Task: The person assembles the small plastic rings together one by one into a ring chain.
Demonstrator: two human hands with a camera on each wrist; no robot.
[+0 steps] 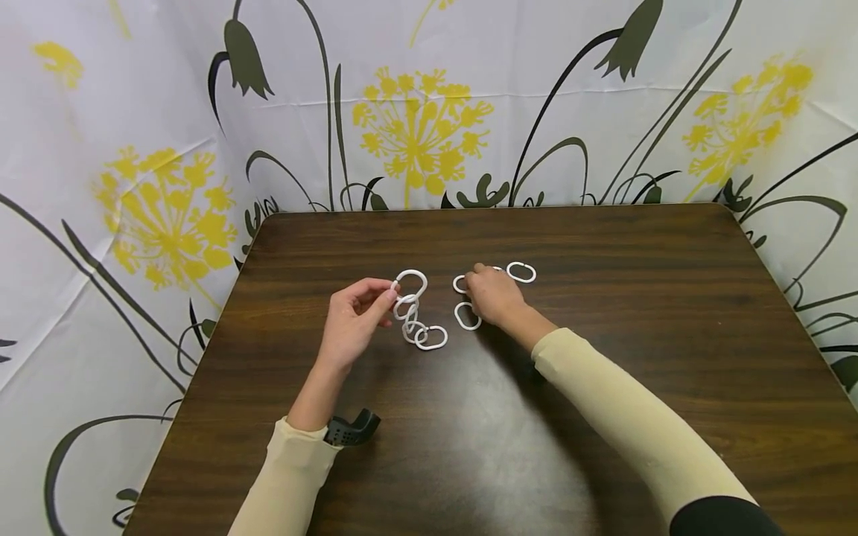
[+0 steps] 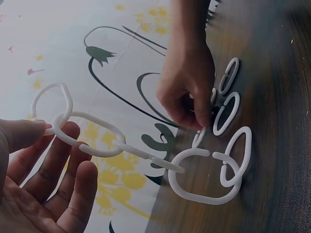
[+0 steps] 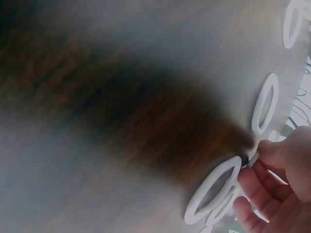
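My left hand [image 1: 351, 320] pinches the top link of a chain of white plastic links [image 1: 410, 307] between thumb and index finger. In the left wrist view the chain [image 2: 204, 200] hangs down from that hand, its lower end near the tabletop; the other fingers are loosely bent. Farther right, my right hand [image 1: 494, 298] is low over the table among loose white links. Its thumb and fingertips pinch a small white link [image 3: 252, 159], mostly hidden by the hand. One loose link [image 1: 458, 316] lies just in front of the right hand, another [image 1: 534, 273] behind it to the right.
The dark wood-grain table [image 1: 637, 320] extends around both hands. A white cloth with yellow and green flower prints [image 1: 536, 45] hangs behind the table and along its left side. On the left wrist sits a black strapped device [image 1: 353, 429].
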